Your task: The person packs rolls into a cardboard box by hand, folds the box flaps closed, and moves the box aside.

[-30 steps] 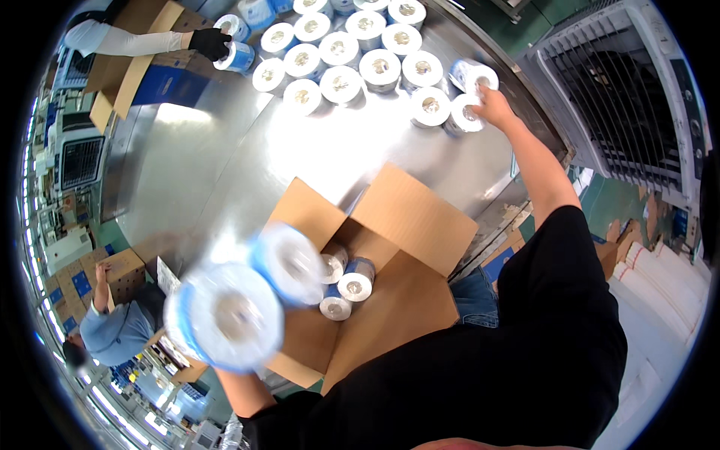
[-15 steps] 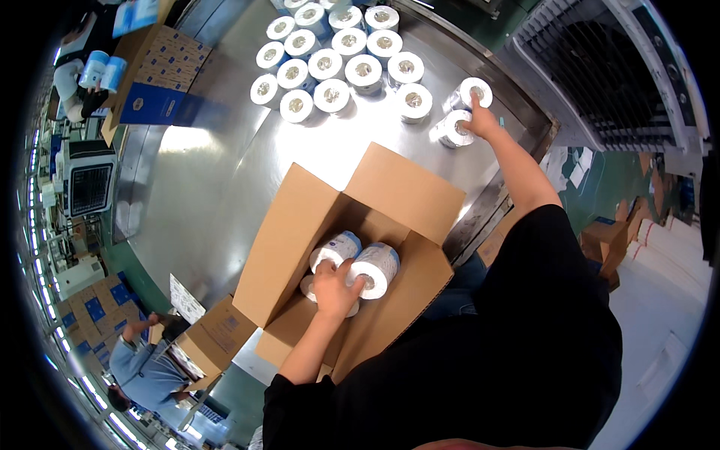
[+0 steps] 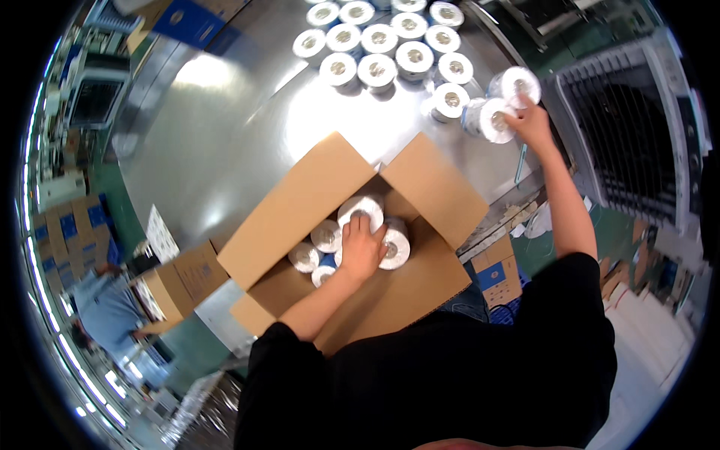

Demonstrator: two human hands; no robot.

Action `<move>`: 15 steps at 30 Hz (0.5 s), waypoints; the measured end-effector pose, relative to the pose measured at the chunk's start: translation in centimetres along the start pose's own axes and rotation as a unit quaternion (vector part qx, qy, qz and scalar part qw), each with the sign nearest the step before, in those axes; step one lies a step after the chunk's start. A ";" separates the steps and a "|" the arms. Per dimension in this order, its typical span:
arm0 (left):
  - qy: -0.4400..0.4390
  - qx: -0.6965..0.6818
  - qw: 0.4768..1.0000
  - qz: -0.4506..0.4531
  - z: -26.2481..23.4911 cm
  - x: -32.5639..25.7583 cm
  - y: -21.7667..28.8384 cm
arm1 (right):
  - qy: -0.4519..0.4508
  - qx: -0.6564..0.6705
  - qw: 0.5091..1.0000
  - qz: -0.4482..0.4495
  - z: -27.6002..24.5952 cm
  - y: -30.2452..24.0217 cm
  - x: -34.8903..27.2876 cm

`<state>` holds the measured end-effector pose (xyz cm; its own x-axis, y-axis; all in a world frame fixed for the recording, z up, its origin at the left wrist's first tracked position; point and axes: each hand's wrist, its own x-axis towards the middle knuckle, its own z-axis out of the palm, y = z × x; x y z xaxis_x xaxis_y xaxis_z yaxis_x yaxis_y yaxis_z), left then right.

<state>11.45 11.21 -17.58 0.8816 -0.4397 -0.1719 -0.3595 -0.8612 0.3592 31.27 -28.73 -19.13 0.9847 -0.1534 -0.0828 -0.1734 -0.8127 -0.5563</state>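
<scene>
Rolls (image 3: 327,235) in box (image 3: 300,202), table (image 3: 225,127) beyond

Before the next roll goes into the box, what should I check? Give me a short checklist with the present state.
1. Box flaps open: ok.
2. Left hand inside the box, resting on the rolls in the box: ok.
3. Right hand on two rolls at the table edge: ok.
4. Grip on both firm: cannot tell.
5. Free room in the box near the person: ok, bare cardboard shows.
6. More rolls on the table: ok.
</scene>
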 end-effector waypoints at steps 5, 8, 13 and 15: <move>-0.095 0.125 0.985 -0.074 9.7 -1.5 -5.0 | 0.060 0.110 0.973 -0.194 -7.6 -15.9 -4.9; -0.121 0.135 0.981 -0.074 11.1 -1.0 -5.6 | -0.021 0.068 0.892 -0.447 -8.8 -21.6 -9.6; 0.092 0.136 0.979 -0.120 17.6 -3.7 -7.1 | -0.412 -0.183 0.708 -0.544 -1.8 -27.7 -18.4; -0.130 0.058 0.975 -0.173 11.5 -1.6 -4.8 | -0.500 -0.315 0.692 -0.415 3.5 -24.9 -20.2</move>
<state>8.20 13.15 -29.61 0.8540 -0.1551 -0.4966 -0.1004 -0.9857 0.1351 15.73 -3.43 -6.52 0.2156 0.7223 -0.6571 0.7963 -0.5196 -0.3099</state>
